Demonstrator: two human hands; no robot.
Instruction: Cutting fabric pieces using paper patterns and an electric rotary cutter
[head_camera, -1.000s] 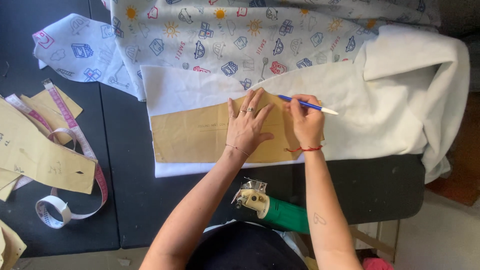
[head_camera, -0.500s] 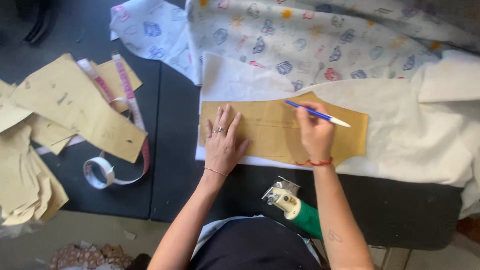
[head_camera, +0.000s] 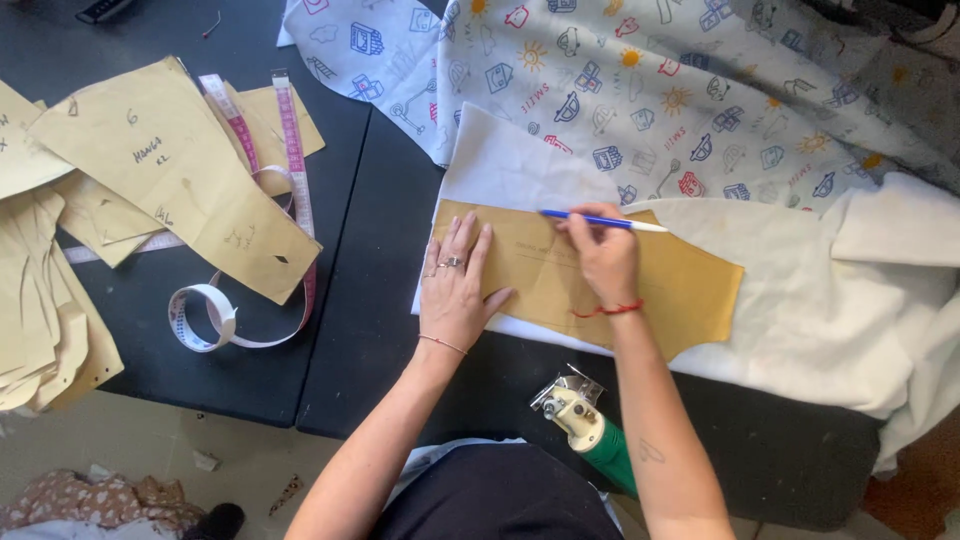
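A tan paper pattern piece lies flat on white fabric spread over a black table. My left hand presses flat on the pattern's left end, fingers spread, rings on two fingers. My right hand holds a blue pen at the pattern's upper edge, its tip pointing left. A red string circles my right wrist.
Printed fabric with small coloured drawings lies beyond the white cloth. Loose tan pattern pieces and a coiled tape measure sit at the left. A green-handled cutting tool rests at the table's near edge. Floor shows below left.
The view has shifted, so the work now sits further right and up. My right hand has moved the pen leftward along the pattern's upper edge. My left hand still presses the paper.
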